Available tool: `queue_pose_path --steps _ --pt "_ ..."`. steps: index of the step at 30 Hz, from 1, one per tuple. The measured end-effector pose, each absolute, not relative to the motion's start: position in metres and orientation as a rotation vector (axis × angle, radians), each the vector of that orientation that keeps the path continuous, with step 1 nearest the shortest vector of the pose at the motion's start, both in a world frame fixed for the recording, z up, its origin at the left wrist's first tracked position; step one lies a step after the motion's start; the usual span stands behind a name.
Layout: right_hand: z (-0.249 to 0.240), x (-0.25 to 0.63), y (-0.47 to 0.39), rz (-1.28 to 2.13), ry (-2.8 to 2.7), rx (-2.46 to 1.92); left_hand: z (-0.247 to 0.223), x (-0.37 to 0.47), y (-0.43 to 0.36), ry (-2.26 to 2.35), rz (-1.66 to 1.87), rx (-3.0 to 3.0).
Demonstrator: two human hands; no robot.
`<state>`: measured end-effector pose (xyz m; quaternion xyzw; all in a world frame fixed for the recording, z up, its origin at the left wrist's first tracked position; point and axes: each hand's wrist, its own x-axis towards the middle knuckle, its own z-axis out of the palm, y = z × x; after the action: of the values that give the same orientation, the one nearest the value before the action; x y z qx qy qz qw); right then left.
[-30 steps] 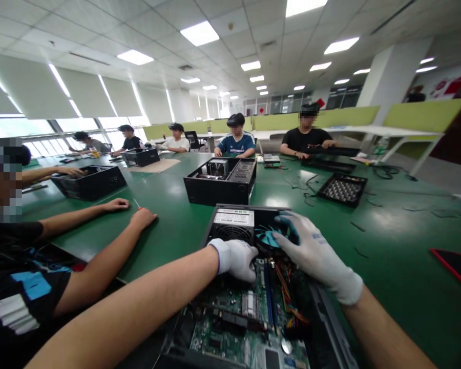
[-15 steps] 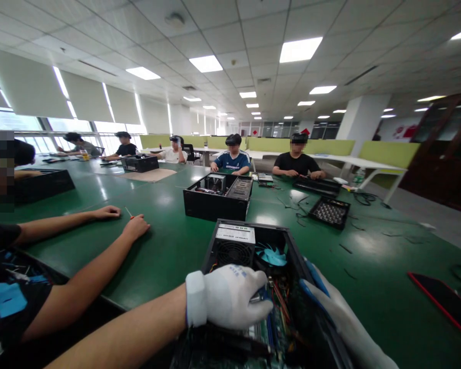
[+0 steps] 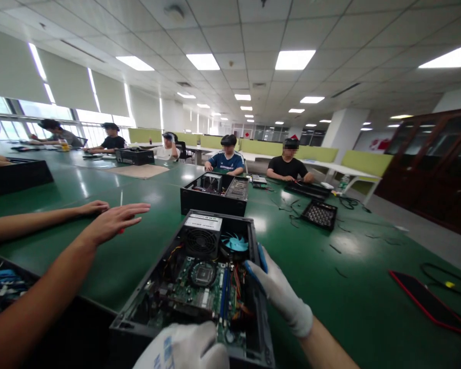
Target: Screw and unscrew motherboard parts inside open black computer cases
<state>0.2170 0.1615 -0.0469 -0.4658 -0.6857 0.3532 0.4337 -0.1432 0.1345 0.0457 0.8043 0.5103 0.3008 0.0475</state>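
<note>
The computer case point(image 3: 264, 323) sat on the table point(image 3: 330, 302) at bottom centre of the frame. In it, the power supply point(image 3: 200, 241) lay left of the fan point(image 3: 235, 243), both behind the motherboard point(image 3: 181, 280). The right hand point(image 3: 278, 291) was at its right wall, the left hand point(image 3: 184, 347) at its near edge. Behind stood a second case point(image 3: 205, 201); lower right lay a mat point(image 3: 426, 305).

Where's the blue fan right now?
In the head view, the blue fan sits in the far right corner of the open computer case, right of the power supply and just beyond the gloved right hand.
</note>
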Motion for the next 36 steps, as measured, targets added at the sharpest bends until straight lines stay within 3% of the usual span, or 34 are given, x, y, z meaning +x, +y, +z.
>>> queue_pose_path --steps 6,10,14,21,28,36 --pt "-0.036 0.144 0.194 0.931 -1.875 -1.077 0.019 -0.213 0.179 1.455 0.925 2.135" --pt "-0.04 0.104 0.223 0.94 -2.076 -0.95 0.003 -0.155 0.135 1.608 0.888 2.246" --pt "-0.048 0.077 0.248 0.85 -2.224 -1.015 -0.054 -0.069 0.084 1.649 0.864 2.332" --pt "-0.029 0.084 0.324 0.323 -2.406 -1.35 -0.147 -0.04 0.089 1.692 0.986 2.231" --pt "-0.004 0.105 0.41 -0.149 -2.414 -1.64 -0.163 -0.038 0.1 1.829 1.113 2.09" --pt "-0.004 0.096 0.452 -0.369 -2.431 -1.731 -0.175 -0.035 0.104 1.853 1.056 2.082"
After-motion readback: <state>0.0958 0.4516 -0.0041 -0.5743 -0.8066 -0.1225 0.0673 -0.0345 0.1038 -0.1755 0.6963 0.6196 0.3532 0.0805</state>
